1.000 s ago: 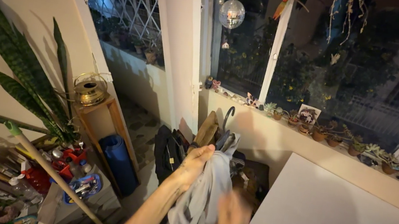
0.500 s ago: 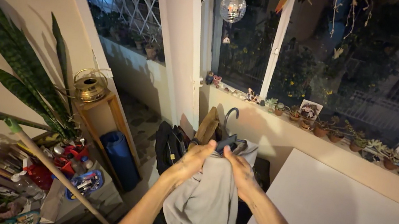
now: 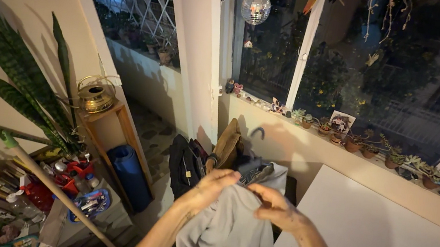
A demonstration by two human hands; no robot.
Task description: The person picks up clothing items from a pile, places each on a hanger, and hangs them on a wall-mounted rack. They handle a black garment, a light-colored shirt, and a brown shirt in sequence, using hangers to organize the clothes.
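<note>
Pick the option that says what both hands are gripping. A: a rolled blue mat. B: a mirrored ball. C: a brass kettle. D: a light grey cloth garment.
D: the left hand and the right hand both pinch the top edge of the light grey cloth garment, which hangs down between the forearms; the other three things sit apart from the hands.

A mirror ball hung by the window, little potted plants lined the sill, a brass pot sat on a wooden shelf, blue mat rolled below, white bench right.
</note>
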